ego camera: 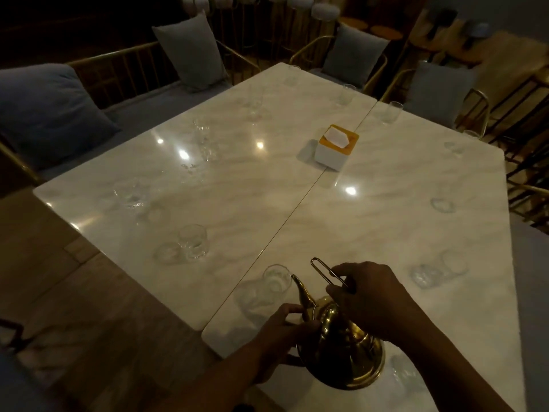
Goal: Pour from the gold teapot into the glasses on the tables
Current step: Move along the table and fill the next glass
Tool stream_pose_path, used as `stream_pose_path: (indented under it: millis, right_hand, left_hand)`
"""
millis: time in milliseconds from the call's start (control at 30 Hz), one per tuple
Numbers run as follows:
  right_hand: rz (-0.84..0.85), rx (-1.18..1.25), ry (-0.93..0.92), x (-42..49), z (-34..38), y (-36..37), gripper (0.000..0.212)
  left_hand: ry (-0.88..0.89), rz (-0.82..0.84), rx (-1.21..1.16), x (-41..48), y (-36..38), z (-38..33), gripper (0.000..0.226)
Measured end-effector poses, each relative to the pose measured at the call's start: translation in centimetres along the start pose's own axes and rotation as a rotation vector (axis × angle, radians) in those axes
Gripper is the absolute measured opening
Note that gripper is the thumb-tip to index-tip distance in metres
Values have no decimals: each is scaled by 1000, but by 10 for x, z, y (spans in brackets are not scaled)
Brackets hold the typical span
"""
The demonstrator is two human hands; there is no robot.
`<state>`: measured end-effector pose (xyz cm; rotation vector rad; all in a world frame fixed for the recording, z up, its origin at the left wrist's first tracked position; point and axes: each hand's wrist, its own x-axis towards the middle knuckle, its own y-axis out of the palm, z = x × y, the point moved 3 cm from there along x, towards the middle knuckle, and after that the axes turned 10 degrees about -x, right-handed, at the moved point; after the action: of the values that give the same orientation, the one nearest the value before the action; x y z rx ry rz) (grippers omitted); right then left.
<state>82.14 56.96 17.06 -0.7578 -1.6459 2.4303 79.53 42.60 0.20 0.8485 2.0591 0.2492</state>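
The gold teapot (pixel 344 352) is tilted forward at the near edge of the right marble table (pixel 386 221). Its spout tip sits at the rim of a clear glass (pixel 277 279). My right hand (pixel 371 295) is closed on the thin wire handle above the pot. My left hand (pixel 282 328) holds the pot's body at the base of the spout. Several more clear glasses stand around both tables, among them one on the left table (pixel 193 242) and one to the right of the pot (pixel 430 272). Any liquid stream is too dim to make out.
A white and orange tissue box (pixel 337 145) sits at the seam between the left table (pixel 178 150) and the right one. Blue cushions (pixel 190 52) and gold-framed chairs ring the far sides. Wooden floor (pixel 89 292) lies to my left.
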Motion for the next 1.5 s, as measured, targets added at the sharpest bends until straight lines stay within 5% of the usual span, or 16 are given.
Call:
stream_pose_path:
  millis: [1500]
  right_hand:
    - [14, -31, -72, -12, -16, 3, 35]
  left_hand:
    - [51, -101, -2, -4, 11, 7, 53]
